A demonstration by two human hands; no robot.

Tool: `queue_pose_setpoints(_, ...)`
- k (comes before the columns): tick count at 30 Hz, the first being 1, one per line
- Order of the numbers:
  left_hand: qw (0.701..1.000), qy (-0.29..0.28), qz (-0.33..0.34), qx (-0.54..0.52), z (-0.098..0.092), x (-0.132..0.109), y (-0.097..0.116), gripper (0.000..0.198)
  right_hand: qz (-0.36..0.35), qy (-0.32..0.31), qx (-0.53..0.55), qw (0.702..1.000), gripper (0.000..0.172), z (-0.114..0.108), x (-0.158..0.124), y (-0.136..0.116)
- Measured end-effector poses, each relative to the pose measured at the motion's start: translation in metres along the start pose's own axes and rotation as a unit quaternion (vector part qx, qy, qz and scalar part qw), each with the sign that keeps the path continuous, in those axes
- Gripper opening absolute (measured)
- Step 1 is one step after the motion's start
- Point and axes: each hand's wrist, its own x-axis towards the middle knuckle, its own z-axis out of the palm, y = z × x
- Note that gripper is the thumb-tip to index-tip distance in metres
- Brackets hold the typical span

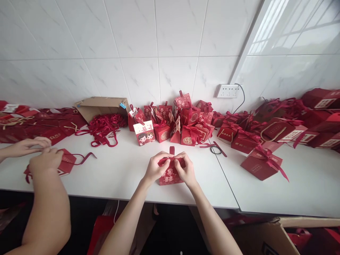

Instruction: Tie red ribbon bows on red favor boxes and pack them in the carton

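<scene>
A small red gift box [170, 176] with gold characters stands on the white table [127, 166] near its front edge. My left hand [156, 167] and my right hand [185, 168] both pinch the box's top, fingers closed around the red ribbon [171, 150] that sticks up between them. Behind it stands a cluster of finished red boxes [186, 124] with ribbons.
At the left, another person's two hands [42, 154] work on a flat red box [66, 163]. A cardboard carton [102, 106] spills red ribbons. More red boxes [261, 164] and bags crowd the right side. A wall socket [227, 91] is behind.
</scene>
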Motion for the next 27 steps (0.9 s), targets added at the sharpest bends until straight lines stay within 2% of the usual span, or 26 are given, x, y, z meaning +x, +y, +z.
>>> queue_pose_setpoints(15, 1.0, -0.008, 0.002, 0.011, -0.001, -0.001, -0.002, 0.018, 0.017, -0.016, 0.017, 1.0, 0.009, -0.005, 0.002, -0.001)
queue_pose_setpoints(17, 1.0, -0.007, 0.001, 0.011, -0.001, -0.002, -0.002, 0.02, 0.022, -0.016, 0.02, 0.999, 0.018, -0.007, -0.002, 0.001)
queue_pose_setpoints(20, 0.999, 0.004, -0.031, -0.012, -0.001, -0.003, -0.002, 0.035, 0.065, -0.017, 0.062, 0.996, 0.051, -0.01, -0.011, 0.007)
queue_pose_setpoints(21, 0.998, 0.01, -0.048, -0.031, -0.001, -0.003, -0.002, 0.044, 0.084, -0.02, 0.076, 0.993, 0.053, -0.011, -0.015, 0.009)
queue_pose_setpoints(23, 0.992, 0.016, -0.081, -0.093, -0.002, -0.005, -0.006, 0.063, 0.118, -0.023, 0.092, 0.989, 0.041, -0.013, -0.02, 0.012)
queue_pose_setpoints(25, 0.981, 0.016, -0.1, -0.167, -0.003, -0.011, -0.014, 0.073, 0.144, -0.015, 0.093, 0.985, 0.031, -0.016, -0.023, 0.009)
queue_pose_setpoints(27, 0.971, 0.029, -0.109, -0.21, -0.003, -0.023, -0.025, 0.076, 0.165, -0.006, 0.094, 0.982, 0.03, -0.02, -0.022, 0.0)
